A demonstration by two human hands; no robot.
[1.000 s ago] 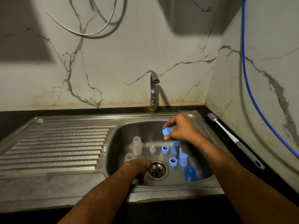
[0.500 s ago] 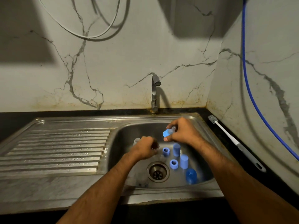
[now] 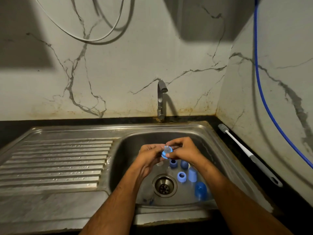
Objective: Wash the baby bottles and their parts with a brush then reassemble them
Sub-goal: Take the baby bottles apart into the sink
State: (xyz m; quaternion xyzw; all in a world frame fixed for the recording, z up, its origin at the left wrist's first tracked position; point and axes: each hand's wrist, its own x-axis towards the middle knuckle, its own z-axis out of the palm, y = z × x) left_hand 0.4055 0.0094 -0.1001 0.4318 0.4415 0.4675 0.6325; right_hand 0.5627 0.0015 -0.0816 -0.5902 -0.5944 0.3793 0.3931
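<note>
Head view shows both hands meeting over the sink [image 3: 220,141]: the right hand [image 3: 183,150] pinches a blue collar ring [image 3: 166,152] while the left hand [image 3: 149,156] grips the clear teat seated in it, apparently so drips fall into the basin. Loose blue parts [image 3: 181,176] lie below; the brush [image 3: 247,152] rests on the table.

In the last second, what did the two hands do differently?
The left hand rose from beside the drain and joined the right hand on the blue ring with its clear teat. The brush on the counter and the blue parts in the sink stayed put.
</note>
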